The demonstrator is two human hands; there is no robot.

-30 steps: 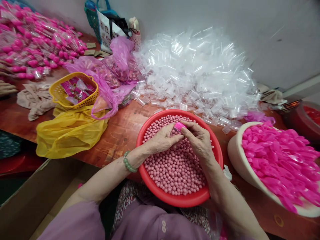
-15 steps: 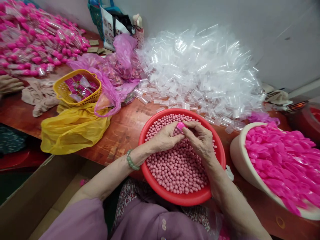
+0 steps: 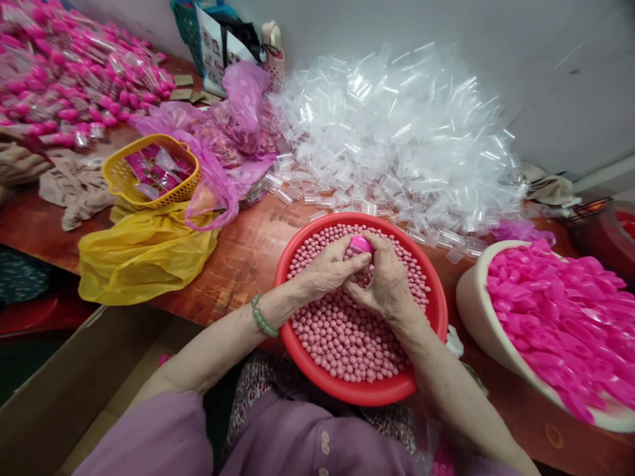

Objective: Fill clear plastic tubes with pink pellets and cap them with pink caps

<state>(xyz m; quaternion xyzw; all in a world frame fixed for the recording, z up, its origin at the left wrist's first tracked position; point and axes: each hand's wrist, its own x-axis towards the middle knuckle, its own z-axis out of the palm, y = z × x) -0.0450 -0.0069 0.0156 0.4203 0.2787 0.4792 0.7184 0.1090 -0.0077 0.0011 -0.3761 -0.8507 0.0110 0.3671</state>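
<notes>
Near first: open cardboard box [image 3: 94,383] sits lower left, below the table [image 3: 248,264] edge. Red basin [image 3: 367,395] of pink beads [image 3: 350,354], lower centre, is pulled in close to the body, likely so both arms can work over it. Pink-capped piece [image 3: 361,244] is just above frame centre, over the beads; anything dropped there would probably land back in the basin. Left grip [image 3: 322,272] is clamped on it, thumb across the front; we see a see-through part below the cap, rest hidden. Right grip [image 3: 389,279] has fingertips at the cap's right side, thumb lower and apart from the index; we can't tell if it's clamped. Cream tub [image 3: 479,320] of pink plastic parts [image 3: 560,317], right, seems parked for right-side reach. Yellow bag [image 3: 143,261] left, yellow basket [image 3: 181,192] just behind. Heap of clear pieces [image 3: 391,132] upper centre to right, against the wall. Upper left: pile of pink-ended pieces [image 3: 74,73]. Basket packets [image 3: 149,168] and tote bag [image 3: 211,49] carry print; no brand or wording we can read.
</notes>
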